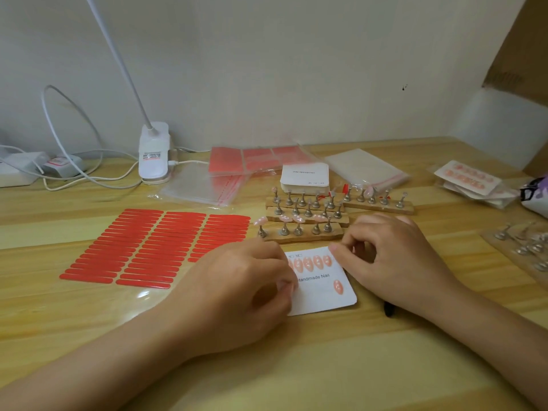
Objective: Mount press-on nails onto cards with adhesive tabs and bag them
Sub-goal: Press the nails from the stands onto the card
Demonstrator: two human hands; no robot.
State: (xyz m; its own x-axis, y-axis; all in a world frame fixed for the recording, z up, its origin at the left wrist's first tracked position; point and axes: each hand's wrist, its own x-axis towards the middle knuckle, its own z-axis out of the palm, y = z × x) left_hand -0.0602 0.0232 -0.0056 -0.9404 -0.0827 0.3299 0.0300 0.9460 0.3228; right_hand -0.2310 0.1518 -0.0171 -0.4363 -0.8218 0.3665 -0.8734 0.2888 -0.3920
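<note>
A white card (pixel 321 287) printed "Handmade Nail" is laid flat on the wooden table (pixel 207 366), just in front of the nearest wooden nail stand (pixel 302 235). A row of pink press-on nails (pixel 311 262) is mounted along the card's top edge, and a single pink nail (pixel 338 286) is seen lower down at its right side. The card's left edge is covered by the left hand (pixel 237 289), whose fingers are curled down onto it; whether anything is pinched there cannot be told. The right hand (pixel 391 253) is held over the card's upper right corner with its fingers bent inward, the thumb tip touching the card near the end of the row; something small may be held, but this is not clear. A sheet of red adhesive tabs (pixel 157 247) lies to the left. A stack of blank cards (pixel 305 178), clear bags (pixel 367 170) and bagged finished sets (pixel 471 180) are placed further back
</note>
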